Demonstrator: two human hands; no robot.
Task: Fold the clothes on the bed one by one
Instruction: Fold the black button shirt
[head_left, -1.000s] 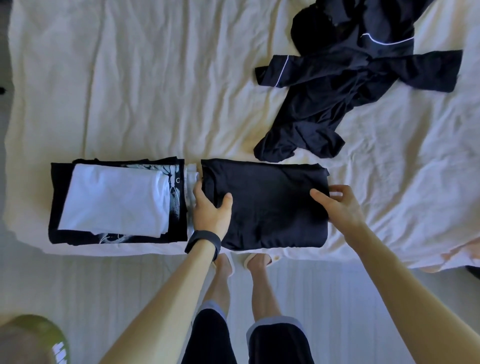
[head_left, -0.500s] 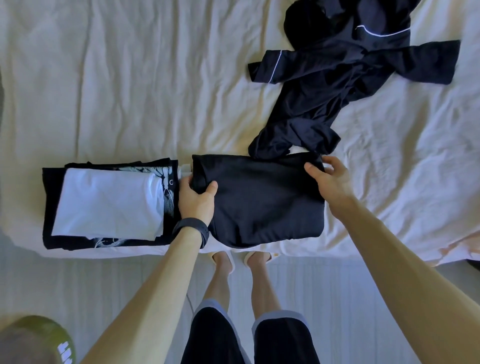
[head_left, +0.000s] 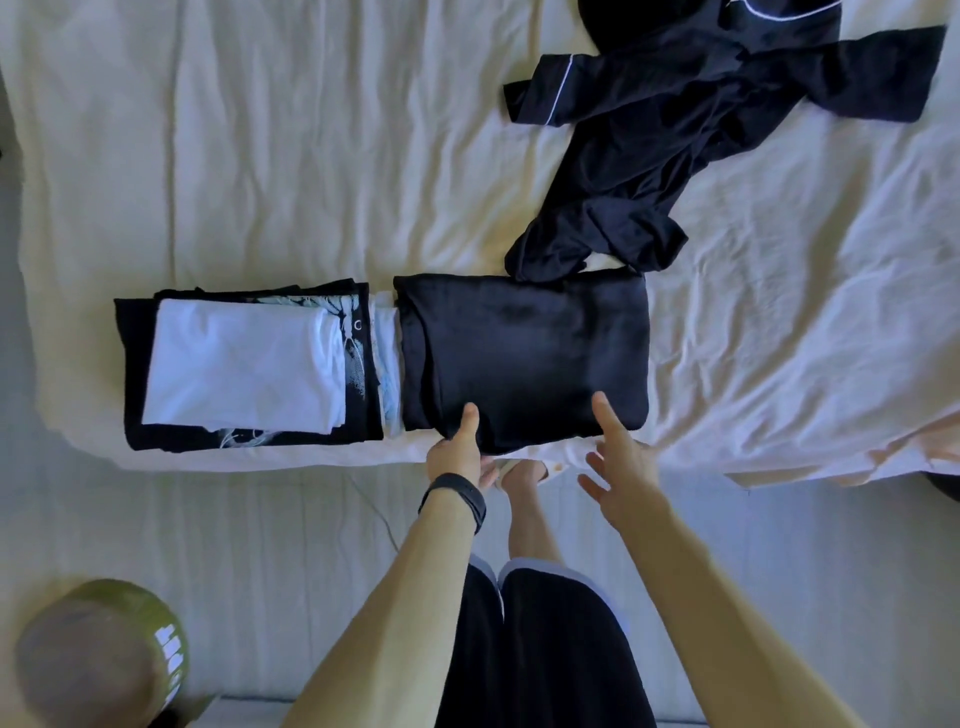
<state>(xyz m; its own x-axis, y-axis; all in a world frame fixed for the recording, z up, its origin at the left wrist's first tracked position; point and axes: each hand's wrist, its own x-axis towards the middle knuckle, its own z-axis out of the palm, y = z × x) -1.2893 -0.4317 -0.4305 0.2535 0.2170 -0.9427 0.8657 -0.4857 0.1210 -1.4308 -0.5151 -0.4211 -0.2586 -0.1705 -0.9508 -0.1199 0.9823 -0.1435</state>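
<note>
A folded black garment (head_left: 524, 358) lies at the near edge of the bed (head_left: 270, 156). My left hand (head_left: 457, 452), with a black wristband, sits at its near edge with the thumb lying straight on the cloth. My right hand (head_left: 618, 457) hovers at the same edge, fingers spread, its thumb tip touching the cloth. Left of the garment is a stack of folded clothes (head_left: 249, 364), white on top of a black printed one. An unfolded dark pyjama-like garment with white piping (head_left: 670, 135) sprawls at the far right, its lower end touching the folded piece.
The cream sheet is wrinkled all over. My legs and feet stand on the pale floor (head_left: 208, 530) just below the bed's edge. A green round object (head_left: 109, 649) sits at the lower left corner.
Both hands left the left and right sides of the folded black garment and came back to its near edge. The garment shifted slightly farther onto the bed.
</note>
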